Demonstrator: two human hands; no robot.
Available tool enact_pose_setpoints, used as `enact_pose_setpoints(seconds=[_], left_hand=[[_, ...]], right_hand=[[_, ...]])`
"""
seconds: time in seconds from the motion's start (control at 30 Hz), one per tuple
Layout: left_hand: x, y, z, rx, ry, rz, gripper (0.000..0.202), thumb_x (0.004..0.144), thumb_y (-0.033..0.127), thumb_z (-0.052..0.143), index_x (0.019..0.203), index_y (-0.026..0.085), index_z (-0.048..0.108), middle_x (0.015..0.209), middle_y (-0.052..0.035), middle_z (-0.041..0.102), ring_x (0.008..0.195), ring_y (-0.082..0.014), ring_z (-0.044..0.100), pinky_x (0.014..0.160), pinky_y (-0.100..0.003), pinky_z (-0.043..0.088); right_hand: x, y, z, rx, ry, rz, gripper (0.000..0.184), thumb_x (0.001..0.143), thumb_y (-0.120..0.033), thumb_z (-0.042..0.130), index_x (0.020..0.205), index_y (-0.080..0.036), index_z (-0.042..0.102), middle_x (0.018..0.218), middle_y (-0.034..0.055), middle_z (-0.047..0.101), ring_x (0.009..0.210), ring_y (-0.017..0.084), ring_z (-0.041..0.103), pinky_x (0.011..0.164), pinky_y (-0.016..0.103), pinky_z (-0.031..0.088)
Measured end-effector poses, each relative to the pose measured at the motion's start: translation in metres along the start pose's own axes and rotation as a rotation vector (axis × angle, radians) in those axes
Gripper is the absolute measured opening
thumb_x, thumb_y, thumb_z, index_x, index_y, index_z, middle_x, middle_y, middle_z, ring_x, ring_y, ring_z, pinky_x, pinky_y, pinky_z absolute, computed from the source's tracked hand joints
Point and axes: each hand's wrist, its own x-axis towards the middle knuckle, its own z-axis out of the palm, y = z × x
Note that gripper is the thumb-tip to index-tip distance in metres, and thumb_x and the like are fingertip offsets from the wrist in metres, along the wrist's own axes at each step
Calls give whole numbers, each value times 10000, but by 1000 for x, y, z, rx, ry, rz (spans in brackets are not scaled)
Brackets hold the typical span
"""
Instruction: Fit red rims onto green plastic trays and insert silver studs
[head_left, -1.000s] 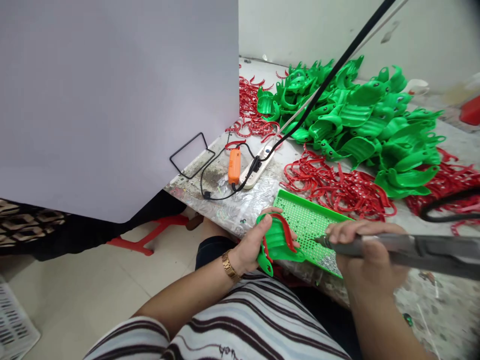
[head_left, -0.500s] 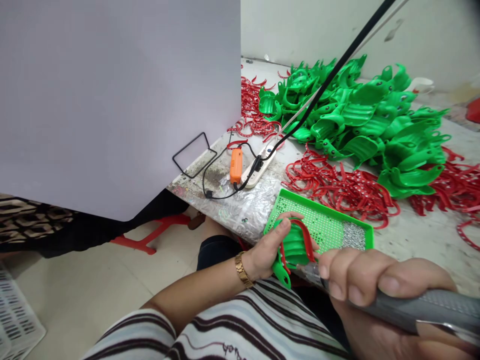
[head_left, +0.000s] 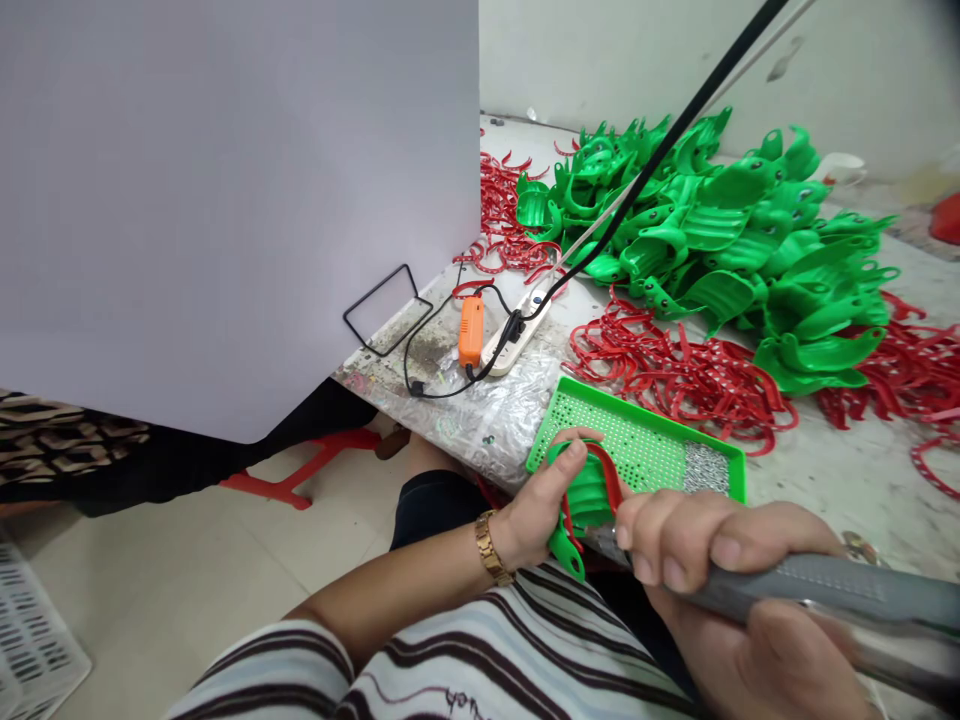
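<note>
The left hand [head_left: 534,500], a gold link watch [head_left: 489,547] on its wrist, is clamped around a curved, ribbed green plastic moulding [head_left: 587,497] edged with a thin red plastic strip [head_left: 606,478], holding it just over the near corner of a shallow green perforated plastic tray [head_left: 739,478]. The right hand [head_left: 720,570] is closed around a long grey cylindrical rotary handpiece [head_left: 817,583]. Its tip is hidden behind the fingers beside the moulding, so whether it touches cannot be told. The two hands are close together but not clasped. Beyond the tray lies a tangle of red plastic strips [head_left: 675,385], and farther past it a large heap of green plastic mouldings [head_left: 750,240]. Left of the tray, on crinkled clear plastic sheeting [head_left: 480,420], sit a white power strip [head_left: 517,335] and a small orange plastic box [head_left: 471,330] joined by black cable
</note>
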Motion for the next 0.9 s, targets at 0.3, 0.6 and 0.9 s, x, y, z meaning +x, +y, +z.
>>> enact_pose_setpoints(seconds=[0.3, 0.6, 0.9], left_hand=[[-1, -2, 5, -35, 112, -11, 591, 731, 595, 630, 1134, 202, 451, 694, 14, 564, 641, -137, 581, 656, -262, 455], [-11, 9, -1, -14, 135, -159, 522, 675, 572, 704, 966, 165, 556, 729, 16, 570, 647, -87, 545, 673, -211, 443], [-79, 41, -102, -58, 501, -491, 410, 815, 553, 510, 973, 176, 536, 752, -80, 661, 709, -238, 664, 743, -408, 508]], right_hand=[[1, 7, 4, 35, 58, -50, 143, 887, -313, 496, 869, -172, 484, 589, -14, 457, 536, 112, 513, 576, 309, 463], [4, 9, 0, 166, -83, -24, 367, 818, -517, 599, 825, -183, 449, 579, -35, 469, 509, 95, 518, 537, 263, 456], [-1, 13, -38, 7, 384, -24, 306, 803, -471, 608, 768, -175, 541, 571, -4, 488, 517, 129, 498, 560, 307, 447]])
